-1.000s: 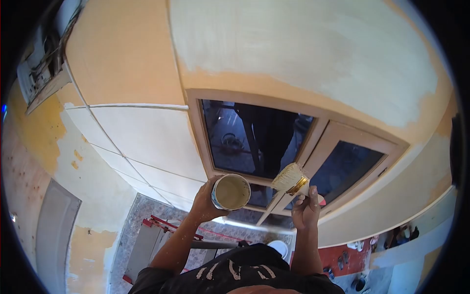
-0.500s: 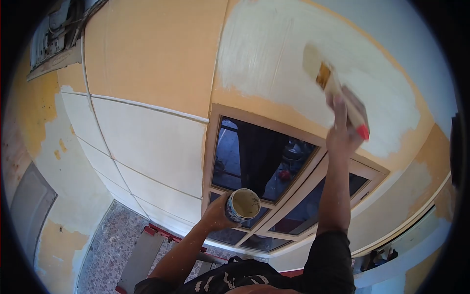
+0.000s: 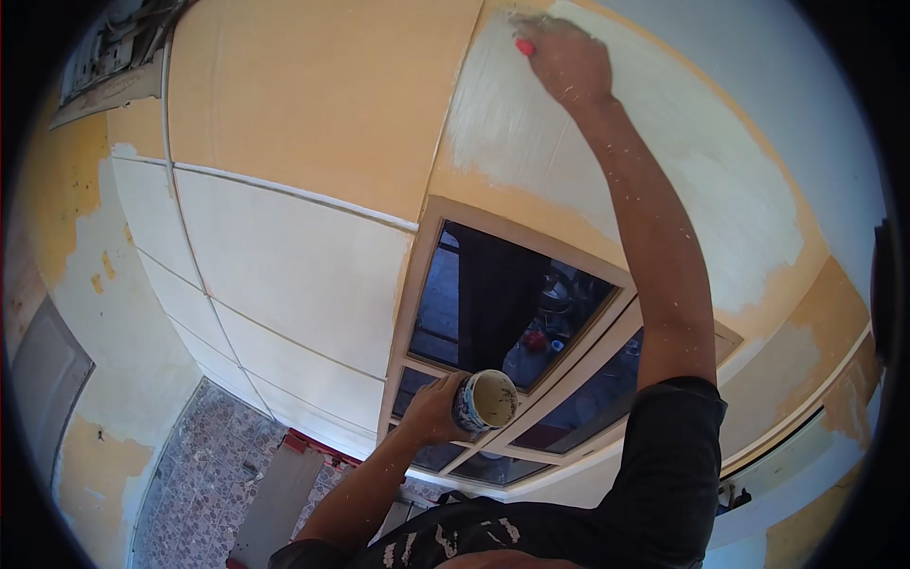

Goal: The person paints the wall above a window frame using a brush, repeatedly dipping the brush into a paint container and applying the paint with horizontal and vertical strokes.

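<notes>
From my seat, the orange wall (image 3: 313, 95) fills much of the feed, with its pale patch (image 3: 735, 190) spreading above the window (image 3: 502, 303). The right hand (image 3: 573, 71) has swept from the patch's middle to its upper-left end, so the coating work now sits close to the orange border there. The left hand (image 3: 436, 412) stays curled round the side of the paint pot (image 3: 464, 406), in front of the window. The right fingers seem closed on the brush (image 3: 525, 46), though only its red handle end shows clearly
</notes>
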{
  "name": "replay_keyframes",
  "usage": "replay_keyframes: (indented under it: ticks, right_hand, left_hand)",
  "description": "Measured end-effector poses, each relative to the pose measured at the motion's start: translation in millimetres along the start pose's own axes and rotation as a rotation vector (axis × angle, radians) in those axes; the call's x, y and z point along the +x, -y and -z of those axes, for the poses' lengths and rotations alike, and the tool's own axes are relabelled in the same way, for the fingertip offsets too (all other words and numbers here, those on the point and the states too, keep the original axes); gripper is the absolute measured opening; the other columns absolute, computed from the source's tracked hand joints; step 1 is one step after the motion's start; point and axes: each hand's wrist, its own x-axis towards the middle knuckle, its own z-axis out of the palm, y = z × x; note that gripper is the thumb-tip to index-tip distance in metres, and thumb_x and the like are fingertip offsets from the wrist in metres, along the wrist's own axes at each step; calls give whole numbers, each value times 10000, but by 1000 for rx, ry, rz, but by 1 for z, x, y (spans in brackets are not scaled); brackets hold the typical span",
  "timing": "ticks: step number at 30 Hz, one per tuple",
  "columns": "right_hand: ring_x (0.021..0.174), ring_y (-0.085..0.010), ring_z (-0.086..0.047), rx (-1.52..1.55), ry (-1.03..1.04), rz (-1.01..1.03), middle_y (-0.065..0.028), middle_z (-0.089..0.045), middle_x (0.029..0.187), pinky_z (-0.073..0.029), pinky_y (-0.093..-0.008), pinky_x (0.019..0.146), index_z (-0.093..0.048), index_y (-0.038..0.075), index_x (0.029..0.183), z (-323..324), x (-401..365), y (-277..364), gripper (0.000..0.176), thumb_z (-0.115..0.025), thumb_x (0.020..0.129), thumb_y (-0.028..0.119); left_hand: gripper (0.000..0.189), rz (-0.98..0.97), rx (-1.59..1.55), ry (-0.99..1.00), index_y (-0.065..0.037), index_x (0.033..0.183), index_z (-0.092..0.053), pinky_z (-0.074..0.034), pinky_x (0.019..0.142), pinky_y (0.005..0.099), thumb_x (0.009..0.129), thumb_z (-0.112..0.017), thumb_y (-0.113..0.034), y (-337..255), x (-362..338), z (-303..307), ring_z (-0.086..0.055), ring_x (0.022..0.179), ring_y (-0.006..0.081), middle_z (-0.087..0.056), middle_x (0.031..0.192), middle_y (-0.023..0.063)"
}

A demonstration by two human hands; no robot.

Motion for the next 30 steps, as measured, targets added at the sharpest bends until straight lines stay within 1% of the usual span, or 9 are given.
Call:
replay_keyframes:
  ticks: [2, 6, 9, 15, 19, 22, 25, 28, 30]
  right_hand:
    - [1047, -250, -700, 8, 215, 51, -9, -735, 1169, -591, -436, 794, -726, 256, 1190, -7, -17, 20, 319, -587, 915, 173]
    - [1020, -240, -707, 119, 177, 304, -63, -724, 1049, -586, -402, 781, -731, 148, 1056, -15, -88, 71, 220, -616, 869, 162]
    - [962, -247, -723, 257, 400, 291, -60, -728, 1008, -597, -400, 775, -728, 153, 1145, 12, -96, 88, 300, -626, 863, 143]
    - [952, -245, -710, 3, 123, -12, -27, -738, 1020, -605, -426, 721, -738, 223, 1163, 17, -2, 31, 295, -616, 901, 169]
    - [933, -265, -711, 8, 259, 47, -38, -730, 1043, -600, -419, 705, -730, 216, 1146, -16, -4, 31, 303, -599, 885, 135]
    - [923, -279, -718, 115, 103, 166, -55, -722, 1071, -599, -404, 706, -736, 195, 1098, -26, -59, 68, 286, -649, 832, 137]
    - [884, -275, -736, 246, 90, 43, -69, -745, 1016, -596, -380, 726, -745, 155, 1039, -8, -65, 75, 216, -698, 832, 116]
    - [773, -280, -731, 675, -450, -453, -69, -748, 835, -562, -397, 701, -715, 117, 904, -7, -29, 51, 55, -730, 871, 158]
    - [776, -297, -729, 713, -438, -624, -96, -748, 838, -560, -410, 709, -712, 103, 891, -15, -2, 41, 119, -749, 873, 215]
  left_hand:
    - [1058, -18, -2, -16, -85, 1420, -465, -410, 1100, 486, 525, -972, -332, 2, -1, -2, -573, 1281, 387, -621, 1329, 184]
    - [996, -34, 3, -46, -84, 1386, -502, -441, 1092, 480, 515, -953, -258, -3, -2, -1, -577, 1265, 383, -628, 1300, 182]
    - [1003, -63, 4, -50, -91, 1390, -501, -428, 1098, 479, 512, -952, -262, -3, -3, -2, -572, 1271, 378, -622, 1311, 177]
    - [1068, -32, 24, 10, -86, 1431, -456, -403, 1111, 488, 510, -958, -288, -5, -3, -2, -559, 1304, 366, -608, 1348, 170]
    - [1039, -44, -8, 4, -105, 1422, -466, -414, 1096, 492, 524, -953, -292, 0, -2, -3, -573, 1280, 372, -612, 1342, 164]
    - [1021, -72, -22, -7, -112, 1415, -474, -421, 1087, 493, 533, -952, -299, 2, -2, -5, -579, 1271, 375, -617, 1337, 162]
    - [1012, -63, -29, 8, -113, 1410, -483, -423, 1087, 494, 535, -955, -306, 1, -2, -4, -581, 1267, 377, -623, 1328, 164]
    - [1016, -50, -43, 23, -110, 1408, -487, -424, 1091, 497, 532, -960, -312, -2, 0, -4, -580, 1267, 382, -628, 1321, 168]
    - [1019, -60, -39, 27, -108, 1406, -489, -425, 1092, 501, 528, -964, -315, -4, -1, 0, -579, 1267, 386, -629, 1319, 169]
